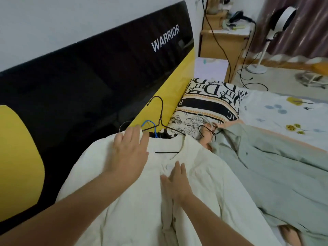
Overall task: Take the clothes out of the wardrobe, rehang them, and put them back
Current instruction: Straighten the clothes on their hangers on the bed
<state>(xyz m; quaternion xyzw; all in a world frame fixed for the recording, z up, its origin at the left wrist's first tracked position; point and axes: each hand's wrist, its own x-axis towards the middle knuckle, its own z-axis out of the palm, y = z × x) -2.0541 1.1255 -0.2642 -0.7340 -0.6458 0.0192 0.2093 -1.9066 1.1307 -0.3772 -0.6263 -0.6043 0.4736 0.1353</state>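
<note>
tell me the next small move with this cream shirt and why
Probably take hold of the black wire hanger by its hook and lift. Both hands lie flat on the cream shirt, the left hand on its shoulder, the right hand on the button placket, and the hanger's bar already shows inside the collar.

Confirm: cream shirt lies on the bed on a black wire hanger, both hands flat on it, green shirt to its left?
Wrong side. In the head view the green shirt lies to the right of the cream shirt. The rest holds: black wire hanger in its collar, left hand and right hand flat on it.
</note>
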